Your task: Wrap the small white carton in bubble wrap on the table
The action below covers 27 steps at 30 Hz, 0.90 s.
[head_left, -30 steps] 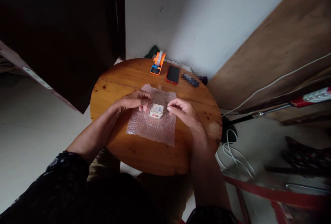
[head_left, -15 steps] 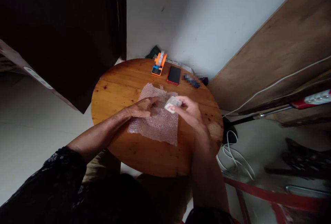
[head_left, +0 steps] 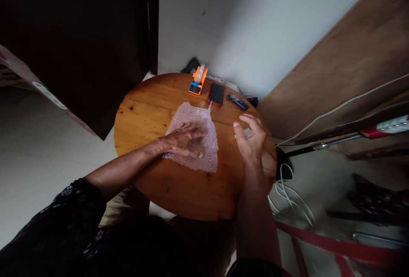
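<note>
My left hand (head_left: pixel 187 140) lies flat, fingers stretched, on a sheet of bubble wrap (head_left: pixel 194 117) in the middle of a round wooden table (head_left: pixel 143 115). The sheet's far right corner stands up a little. My right hand (head_left: pixel 252 140) hovers over the table's right side, apart from the sheet, with thumb and fingers spread. A pale bit of the small white box (head_left: pixel 245 131) shows between thumb and fingers, most of it hidden behind the hand; I cannot tell whether the hand touches it.
At the table's far edge stand an orange tape dispenser (head_left: pixel 198 81), a red-edged phone (head_left: pixel 217 94) and a small dark device (head_left: pixel 240 104). A wooden board (head_left: pixel 335 68) leans at the right. White cable (head_left: pixel 287 196) lies on the floor. A dark door (head_left: pixel 79 34) is at the left.
My right hand carried the small box off the bubble wrap to the table's right side and spread its fingers. My left hand moved onto the sheet and flattened; the sheet has shifted and bunched.
</note>
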Available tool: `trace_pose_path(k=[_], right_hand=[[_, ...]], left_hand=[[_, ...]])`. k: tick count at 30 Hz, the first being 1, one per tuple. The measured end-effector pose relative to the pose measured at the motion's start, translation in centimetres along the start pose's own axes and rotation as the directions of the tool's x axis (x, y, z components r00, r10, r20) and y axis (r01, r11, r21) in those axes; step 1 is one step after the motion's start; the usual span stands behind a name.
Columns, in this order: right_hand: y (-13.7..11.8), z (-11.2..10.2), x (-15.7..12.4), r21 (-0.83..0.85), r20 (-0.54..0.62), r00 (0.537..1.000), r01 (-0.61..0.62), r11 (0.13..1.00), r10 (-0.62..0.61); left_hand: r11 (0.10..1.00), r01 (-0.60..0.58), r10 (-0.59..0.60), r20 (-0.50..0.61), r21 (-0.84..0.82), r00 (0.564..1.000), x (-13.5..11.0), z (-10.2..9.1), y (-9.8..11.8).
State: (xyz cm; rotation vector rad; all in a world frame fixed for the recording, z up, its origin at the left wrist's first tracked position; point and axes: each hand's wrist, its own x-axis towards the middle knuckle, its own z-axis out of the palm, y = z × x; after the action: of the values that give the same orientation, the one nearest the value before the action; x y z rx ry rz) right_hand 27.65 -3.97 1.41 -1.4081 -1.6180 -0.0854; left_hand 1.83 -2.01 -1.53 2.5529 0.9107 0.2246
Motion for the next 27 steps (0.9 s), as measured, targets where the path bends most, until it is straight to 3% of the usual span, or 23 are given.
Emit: trace_pose_path(k=[3,6,9,12,16,20,27], right_hand=[[-3.2,0.3,-0.7,0.131,0.033,0.989,0.142,0.981,-0.148],[-6.1,0.5,-1.8,0.212,0.202,0.938,0.237,0.948,-0.280],[-8.1,1.2,-2.7,0.215,0.473,0.812,0.270,0.938,-0.343],[-8.8,2.2,-3.0,0.105,0.660,0.700,0.274,0.956,-0.273],[-8.0,2.3,-2.6,-0.188,0.706,0.706,0.270,0.944,-0.061],[-6.1,1.2,-1.7,-0.418,0.699,0.700,0.235,0.877,0.146],[-4.8,1.0,-1.4,-0.479,0.704,0.684,0.261,0.838,0.189]], left_hand=[[0.999,-0.002,0.003,-0.004,0.034,1.000,0.0,0.1,0.3],[0.997,-0.031,0.034,-0.035,0.069,0.999,0.0,0.1,0.5],[0.997,-0.028,0.030,-0.034,0.066,0.999,-0.1,-0.1,1.1],[0.998,0.010,-0.009,-0.020,0.067,1.000,0.0,0.0,1.6],[0.995,0.039,-0.036,-0.032,0.093,0.999,0.2,0.4,1.5],[0.996,0.039,-0.041,0.014,0.084,0.999,0.2,0.5,1.1],[0.997,0.027,-0.024,-0.036,0.078,0.999,0.1,0.4,0.8]])
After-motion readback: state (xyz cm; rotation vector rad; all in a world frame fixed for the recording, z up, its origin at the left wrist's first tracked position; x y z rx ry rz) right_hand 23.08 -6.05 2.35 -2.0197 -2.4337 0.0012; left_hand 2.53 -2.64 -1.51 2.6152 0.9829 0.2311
